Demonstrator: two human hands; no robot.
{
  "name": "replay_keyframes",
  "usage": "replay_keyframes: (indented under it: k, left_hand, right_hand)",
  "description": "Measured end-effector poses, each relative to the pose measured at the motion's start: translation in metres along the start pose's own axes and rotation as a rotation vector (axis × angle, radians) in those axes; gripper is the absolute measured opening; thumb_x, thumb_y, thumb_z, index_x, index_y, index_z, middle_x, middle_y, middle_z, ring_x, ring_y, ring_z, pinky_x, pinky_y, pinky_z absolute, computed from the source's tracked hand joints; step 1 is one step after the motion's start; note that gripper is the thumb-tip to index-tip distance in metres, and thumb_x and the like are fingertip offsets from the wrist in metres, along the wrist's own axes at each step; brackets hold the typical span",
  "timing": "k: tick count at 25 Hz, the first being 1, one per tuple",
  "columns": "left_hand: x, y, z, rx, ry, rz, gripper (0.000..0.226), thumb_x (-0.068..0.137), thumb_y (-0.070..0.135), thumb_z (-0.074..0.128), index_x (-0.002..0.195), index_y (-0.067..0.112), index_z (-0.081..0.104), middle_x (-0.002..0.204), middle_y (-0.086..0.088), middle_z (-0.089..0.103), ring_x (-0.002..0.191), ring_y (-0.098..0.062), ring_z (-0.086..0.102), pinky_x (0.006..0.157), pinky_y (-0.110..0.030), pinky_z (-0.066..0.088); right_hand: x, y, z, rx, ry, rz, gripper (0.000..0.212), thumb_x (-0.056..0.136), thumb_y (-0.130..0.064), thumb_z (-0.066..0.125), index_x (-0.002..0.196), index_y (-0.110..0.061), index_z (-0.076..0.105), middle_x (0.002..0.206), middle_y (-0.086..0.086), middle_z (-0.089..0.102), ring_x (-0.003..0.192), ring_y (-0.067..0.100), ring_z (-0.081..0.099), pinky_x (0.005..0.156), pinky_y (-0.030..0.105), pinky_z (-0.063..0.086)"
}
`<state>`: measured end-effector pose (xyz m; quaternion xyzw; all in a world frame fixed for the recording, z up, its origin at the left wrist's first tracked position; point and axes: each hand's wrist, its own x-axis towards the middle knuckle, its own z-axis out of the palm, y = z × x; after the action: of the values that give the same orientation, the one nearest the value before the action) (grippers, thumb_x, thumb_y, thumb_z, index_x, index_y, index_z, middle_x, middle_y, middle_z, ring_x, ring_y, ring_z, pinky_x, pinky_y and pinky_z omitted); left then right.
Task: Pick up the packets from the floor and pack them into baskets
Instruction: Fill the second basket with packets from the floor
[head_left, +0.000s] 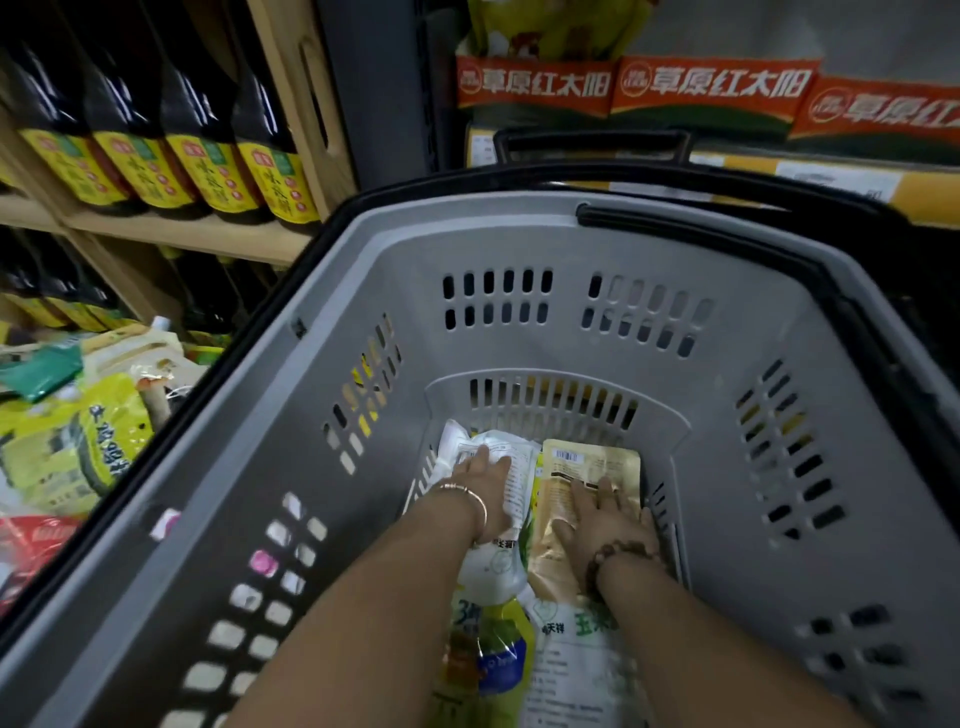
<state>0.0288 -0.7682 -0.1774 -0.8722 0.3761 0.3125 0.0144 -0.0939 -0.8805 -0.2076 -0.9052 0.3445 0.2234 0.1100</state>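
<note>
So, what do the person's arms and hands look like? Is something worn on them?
Both forearms are bare: no sleeves and no gloves show. At the wrist of the left hand sit thin bangles, metal with a golden shine. At the wrist of the right hand is a bead bracelet of round dark brown beads.

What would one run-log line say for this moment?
stage: packing | left hand: flat on white packet | right hand: flat on tan packet | where: grey basket bottom | outside: packets on floor
</note>
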Motion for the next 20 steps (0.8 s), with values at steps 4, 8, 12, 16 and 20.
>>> replay_keyframes:
  k: [4, 8, 12, 16, 20]
  left_hand:
    - [-0.036, 0.005, -0.053, -0.017, 0.212, 0.024, 0.061, 0.093, 0.029, 0.049, 0.146, 0.013, 0.022, 0.151, -0.012, 0.022, 0.135, -0.034, 0.031, 0.108, -0.042, 0.033]
    - [-0.098, 0.008, -0.111, 0.063, 0.428, 0.004, 0.04, 0.093, 0.023, 0.047, 0.13, 0.01, 0.042, 0.135, -0.015, 0.044, 0.123, -0.034, 0.046, 0.099, -0.041, 0.04]
    - [-0.182, -0.009, -0.163, -0.074, 0.671, 0.051, 0.042, 0.091, 0.026, 0.051, 0.129, 0.011, 0.044, 0.132, -0.014, 0.05, 0.12, -0.032, 0.049, 0.098, -0.037, 0.042]
    - [-0.274, -0.064, -0.17, -0.213, 0.852, 0.028, 0.042, 0.089, 0.027, 0.053, 0.129, 0.014, 0.048, 0.127, -0.012, 0.056, 0.118, -0.028, 0.052, 0.095, -0.034, 0.043]
    - [-0.364, -0.146, -0.136, -0.319, 0.927, -0.104, 0.048, 0.09, 0.027, 0.054, 0.136, 0.018, 0.043, 0.137, -0.005, 0.049, 0.122, -0.022, 0.05, 0.098, -0.032, 0.042]
  right_hand:
    - [-0.017, -0.017, -0.06, -0.028, 0.194, -0.066, 0.048, 0.097, -0.046, 0.031, 0.137, -0.02, 0.039, 0.139, 0.008, 0.045, 0.125, 0.026, 0.045, 0.099, 0.038, 0.037]
    - [-0.05, -0.04, -0.127, 0.053, 0.424, -0.191, 0.042, 0.094, -0.04, 0.041, 0.13, -0.02, 0.047, 0.132, 0.008, 0.052, 0.116, 0.026, 0.053, 0.093, 0.036, 0.044]
    - [-0.103, -0.082, -0.177, 0.176, 0.541, -0.352, 0.048, 0.093, -0.04, 0.049, 0.138, -0.024, 0.041, 0.142, 0.003, 0.044, 0.125, 0.023, 0.047, 0.098, 0.037, 0.044]
    - [-0.162, -0.147, -0.199, 0.326, 0.631, -0.615, 0.048, 0.09, -0.037, 0.055, 0.135, -0.023, 0.046, 0.139, 0.001, 0.049, 0.124, 0.021, 0.048, 0.1, 0.036, 0.043]
    - [-0.224, -0.243, -0.188, 0.353, 0.644, -0.85, 0.046, 0.086, -0.034, 0.06, 0.13, -0.023, 0.053, 0.13, 0.001, 0.057, 0.12, 0.02, 0.053, 0.098, 0.035, 0.043]
